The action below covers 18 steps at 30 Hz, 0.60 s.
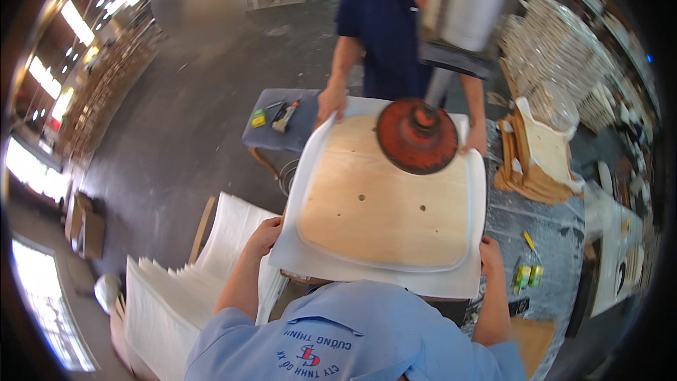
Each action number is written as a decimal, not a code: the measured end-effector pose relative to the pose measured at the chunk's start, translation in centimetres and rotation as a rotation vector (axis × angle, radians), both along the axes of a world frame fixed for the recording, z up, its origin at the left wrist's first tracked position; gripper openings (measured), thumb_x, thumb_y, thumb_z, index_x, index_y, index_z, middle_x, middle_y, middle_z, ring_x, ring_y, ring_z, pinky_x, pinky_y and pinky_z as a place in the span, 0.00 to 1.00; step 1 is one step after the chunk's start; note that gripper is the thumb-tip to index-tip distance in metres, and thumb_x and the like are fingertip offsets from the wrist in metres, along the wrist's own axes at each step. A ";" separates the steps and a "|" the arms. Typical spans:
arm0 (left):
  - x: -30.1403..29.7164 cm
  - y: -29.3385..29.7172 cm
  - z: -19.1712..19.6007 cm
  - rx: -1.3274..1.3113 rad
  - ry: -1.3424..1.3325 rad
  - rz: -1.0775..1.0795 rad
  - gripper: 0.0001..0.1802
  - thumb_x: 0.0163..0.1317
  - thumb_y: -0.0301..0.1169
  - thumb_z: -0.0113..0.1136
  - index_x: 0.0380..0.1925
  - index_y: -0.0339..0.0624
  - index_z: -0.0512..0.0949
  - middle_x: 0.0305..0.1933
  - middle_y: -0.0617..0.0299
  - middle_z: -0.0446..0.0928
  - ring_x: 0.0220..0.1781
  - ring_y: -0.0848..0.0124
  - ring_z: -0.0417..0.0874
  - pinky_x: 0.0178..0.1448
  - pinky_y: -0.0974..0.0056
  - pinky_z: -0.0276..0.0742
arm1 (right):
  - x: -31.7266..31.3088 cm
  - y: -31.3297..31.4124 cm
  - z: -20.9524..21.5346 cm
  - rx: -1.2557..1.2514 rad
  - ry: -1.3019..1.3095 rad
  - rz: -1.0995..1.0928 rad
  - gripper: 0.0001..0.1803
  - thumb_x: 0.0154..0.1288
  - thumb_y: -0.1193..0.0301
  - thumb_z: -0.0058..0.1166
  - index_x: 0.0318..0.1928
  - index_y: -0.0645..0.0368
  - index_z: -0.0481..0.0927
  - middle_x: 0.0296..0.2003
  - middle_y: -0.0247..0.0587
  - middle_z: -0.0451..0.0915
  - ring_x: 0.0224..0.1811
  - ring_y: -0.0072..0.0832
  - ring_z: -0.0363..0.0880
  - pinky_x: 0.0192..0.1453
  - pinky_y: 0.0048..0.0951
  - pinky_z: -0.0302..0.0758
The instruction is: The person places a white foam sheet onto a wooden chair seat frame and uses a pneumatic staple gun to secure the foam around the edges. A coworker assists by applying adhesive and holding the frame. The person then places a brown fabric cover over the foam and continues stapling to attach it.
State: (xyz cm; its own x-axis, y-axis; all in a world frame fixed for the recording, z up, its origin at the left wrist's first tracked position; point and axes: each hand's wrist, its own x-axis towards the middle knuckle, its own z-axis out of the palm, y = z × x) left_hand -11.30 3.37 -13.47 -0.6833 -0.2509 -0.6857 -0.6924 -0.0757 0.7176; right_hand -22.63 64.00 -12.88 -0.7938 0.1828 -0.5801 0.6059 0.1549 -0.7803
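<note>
A light plywood panel point(384, 229) with rounded corners and several small holes lies on a white sheet point(296, 257) that shows all around it. At the sheet's left edge my left hand point(264, 235) is closed, gripping the rim. My right hand point(491, 257) pinches the right edge of the same sheet, its fingers partly hidden. Over the panel's far part sits a round red-and-black press disc point(416, 137) on a metal rod; whether it touches the wood, I cannot tell. Across from me, a co-worker's two hands point(332, 102) hold the sheet's far corners.
White sheets point(190, 279) are piled at lower left. A padded stool point(285, 137) bears a tool and a small yellow-green box. On the right, a worn table point(508, 204) carries small packs point(527, 277) and brown covers point(525, 169). A metal cylinder point(462, 14) hangs overhead.
</note>
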 end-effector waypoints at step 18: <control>-6.0 -0.5 -1.1 -0.091 0.071 -0.092 0.22 0.77 0.48 0.64 0.48 0.36 0.88 0.35 0.65 0.86 0.32 0.77 0.83 0.37 0.66 0.79 | 0.7 -0.2 -1.0 0.050 0.025 -0.035 0.25 0.76 0.58 0.61 0.58 0.70 0.86 0.46 0.47 0.90 0.43 0.32 0.89 0.47 0.35 0.83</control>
State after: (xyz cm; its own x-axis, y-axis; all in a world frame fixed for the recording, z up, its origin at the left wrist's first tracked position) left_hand -17.34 2.86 -14.54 -0.7520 -0.2437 -0.6125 -0.6410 0.0535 0.7657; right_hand -21.95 63.78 -13.89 -0.8003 0.2387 -0.5500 0.5923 0.1732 -0.7869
